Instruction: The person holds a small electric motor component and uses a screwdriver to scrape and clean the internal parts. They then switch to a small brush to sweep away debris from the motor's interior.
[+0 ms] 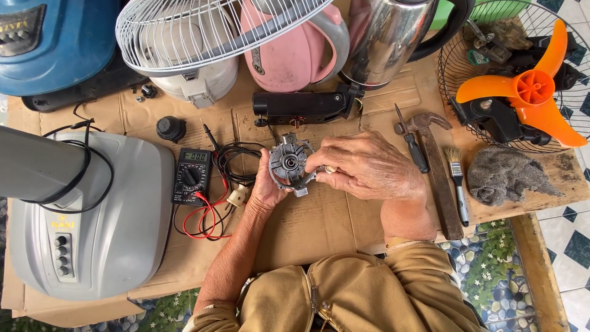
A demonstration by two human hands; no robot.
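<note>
Khaki zipped jacket, sleeves apparently pushed up both arms.

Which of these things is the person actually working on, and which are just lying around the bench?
In hand:
round grey metal motor housing, held by the left hand and right hand

Lying about:
black digital multimeter with red and black leads
wooden-handled claw hammer
small paintbrush
orange three-blade fan propeller
pink electric kettle
grey rag
</note>
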